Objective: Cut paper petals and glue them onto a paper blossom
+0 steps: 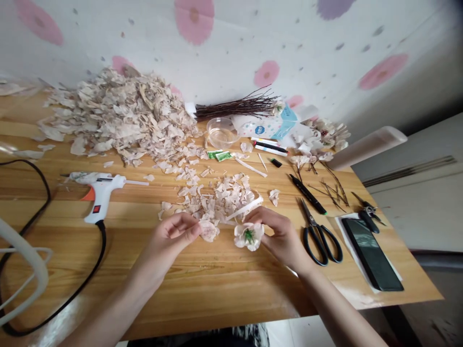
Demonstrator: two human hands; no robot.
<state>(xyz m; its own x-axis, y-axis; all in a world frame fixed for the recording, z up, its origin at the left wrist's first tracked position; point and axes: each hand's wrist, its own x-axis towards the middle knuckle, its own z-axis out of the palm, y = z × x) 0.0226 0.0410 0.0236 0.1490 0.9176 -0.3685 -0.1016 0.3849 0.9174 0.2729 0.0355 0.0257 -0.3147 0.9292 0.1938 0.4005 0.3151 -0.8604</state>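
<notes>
Two pinches: left hand (173, 233) on a petal (209, 231) beside the flower (249, 236), right hand (280, 236) on it; clear bowl (211, 131) beyond, bare table (217, 284) nearer.

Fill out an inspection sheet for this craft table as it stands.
Surface: wooden table, scraps strewn across its back half.
Job's things: small flower with a green centre; single petal; loose petal heap just behind the hands.
Clutter: large scrap pile back left; twig bundle; clear cup; pens; scissors; phone at right.
Grippers: left hand pinches the petal; right hand holds the flower.
Cables: black cord runs from the glue gun toward the near left edge.
Surroundings: white wall covering with pink dots.
</notes>
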